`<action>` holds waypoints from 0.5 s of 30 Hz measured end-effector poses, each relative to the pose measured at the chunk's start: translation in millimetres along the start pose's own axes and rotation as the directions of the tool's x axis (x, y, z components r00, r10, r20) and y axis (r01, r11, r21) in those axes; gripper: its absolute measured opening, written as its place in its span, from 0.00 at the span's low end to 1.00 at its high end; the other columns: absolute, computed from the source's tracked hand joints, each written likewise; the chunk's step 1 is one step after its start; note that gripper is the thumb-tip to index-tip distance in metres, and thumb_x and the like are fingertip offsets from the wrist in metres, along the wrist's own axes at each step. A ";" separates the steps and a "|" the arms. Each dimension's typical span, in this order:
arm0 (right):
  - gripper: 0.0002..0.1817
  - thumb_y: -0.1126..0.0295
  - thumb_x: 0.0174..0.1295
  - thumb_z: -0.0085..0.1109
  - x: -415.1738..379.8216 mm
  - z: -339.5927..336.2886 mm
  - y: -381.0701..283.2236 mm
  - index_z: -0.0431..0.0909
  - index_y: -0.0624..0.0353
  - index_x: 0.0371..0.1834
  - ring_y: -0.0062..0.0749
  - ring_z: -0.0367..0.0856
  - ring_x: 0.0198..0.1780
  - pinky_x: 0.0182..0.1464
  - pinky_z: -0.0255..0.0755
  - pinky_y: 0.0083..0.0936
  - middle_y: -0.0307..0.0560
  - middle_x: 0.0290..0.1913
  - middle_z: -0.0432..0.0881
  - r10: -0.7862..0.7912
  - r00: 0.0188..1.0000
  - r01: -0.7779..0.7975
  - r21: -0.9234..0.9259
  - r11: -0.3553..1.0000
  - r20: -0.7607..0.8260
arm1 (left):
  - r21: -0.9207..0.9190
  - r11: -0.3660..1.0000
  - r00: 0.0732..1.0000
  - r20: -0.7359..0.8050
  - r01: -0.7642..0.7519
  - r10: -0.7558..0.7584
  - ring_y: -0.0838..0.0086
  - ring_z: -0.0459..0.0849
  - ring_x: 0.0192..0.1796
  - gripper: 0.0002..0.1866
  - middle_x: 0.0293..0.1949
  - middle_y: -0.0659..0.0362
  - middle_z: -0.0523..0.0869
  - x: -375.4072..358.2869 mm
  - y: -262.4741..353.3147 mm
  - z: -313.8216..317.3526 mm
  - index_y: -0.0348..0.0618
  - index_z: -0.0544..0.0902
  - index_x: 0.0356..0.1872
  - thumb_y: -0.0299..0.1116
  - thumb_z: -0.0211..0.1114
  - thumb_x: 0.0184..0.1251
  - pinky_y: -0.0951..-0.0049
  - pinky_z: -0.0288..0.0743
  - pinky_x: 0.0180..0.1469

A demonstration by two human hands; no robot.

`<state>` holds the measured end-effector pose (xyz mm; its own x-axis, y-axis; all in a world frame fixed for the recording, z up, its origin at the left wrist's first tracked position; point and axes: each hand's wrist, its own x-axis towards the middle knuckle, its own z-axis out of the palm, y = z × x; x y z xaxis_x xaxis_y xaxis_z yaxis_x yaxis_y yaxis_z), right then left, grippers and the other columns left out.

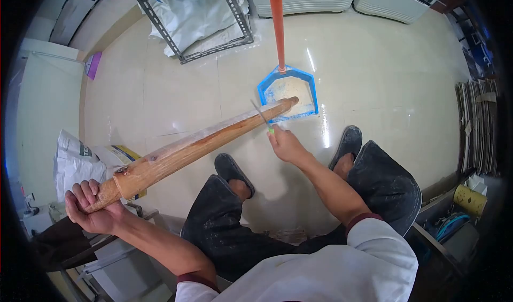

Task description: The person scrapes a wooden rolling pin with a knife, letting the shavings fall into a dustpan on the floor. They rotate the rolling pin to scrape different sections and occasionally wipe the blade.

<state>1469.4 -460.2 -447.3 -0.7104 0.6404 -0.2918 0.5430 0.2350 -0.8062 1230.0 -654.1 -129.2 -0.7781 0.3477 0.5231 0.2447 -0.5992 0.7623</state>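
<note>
My left hand (96, 210) is wrapped round the near-left handle of a long, thick wooden rolling pin (187, 152). The pin slants up to the right, and its far handle end hangs over a blue dustpan (314, 91) on the floor. My right hand (290, 146) is closed on a knife (259, 111) with a light green handle, most of which is hidden by the fingers. Its thin blade lies across the pin near the far end. Pale powder and bits lie in the dustpan, whose long orange handle (276, 24) rises away from me.
A dark perforated metal rack (184, 60) holds white sacks (197, 13) ahead. White bags (75, 160) stand at the left, stacked cardboard (478, 125) at the right. White appliances (304, 0) line the far side. My slippered feet rest on glossy tiles (176, 99).
</note>
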 end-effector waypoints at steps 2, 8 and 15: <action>0.18 0.61 0.64 0.41 28.4 25.3 82.7 0.69 0.68 0.40 0.65 0.75 0.40 0.45 0.67 0.52 0.71 0.33 0.77 0.074 0.991 -0.075 -0.011 0.997 -0.108 | 0.038 0.999 0.997 -0.072 0.000 0.002 0.82 0.61 0.19 0.14 0.16 0.66 0.61 1.5 -1.3 -4.6 0.48 0.62 0.20 0.33 0.51 0.66 0.79 0.60 0.27; 0.18 0.60 0.65 0.40 32.5 16.5 77.6 0.69 0.68 0.41 0.65 0.76 0.38 0.44 0.68 0.51 0.70 0.32 0.77 0.088 0.993 -0.088 0.005 0.996 -0.084 | 0.133 0.991 0.964 -0.263 0.011 0.025 0.80 0.63 0.21 0.14 0.18 0.65 0.62 4.0 -3.8 -3.3 0.46 0.64 0.21 0.33 0.52 0.67 0.77 0.65 0.29; 0.19 0.60 0.65 0.39 40.7 26.6 95.5 0.69 0.68 0.43 0.64 0.76 0.37 0.43 0.68 0.52 0.70 0.32 0.77 0.150 0.980 -0.138 0.095 0.986 -0.130 | 0.247 0.969 0.923 -0.376 0.016 0.081 0.77 0.66 0.24 0.13 0.20 0.63 0.65 6.5 -6.8 -6.5 0.43 0.66 0.23 0.32 0.58 0.65 0.76 0.67 0.30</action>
<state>1480.4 -431.1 -549.8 -0.5566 0.7581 -0.3398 0.5911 0.0740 -0.8032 1219.6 -652.4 -133.5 -0.9160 0.0015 0.4011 0.3676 -0.3966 0.8412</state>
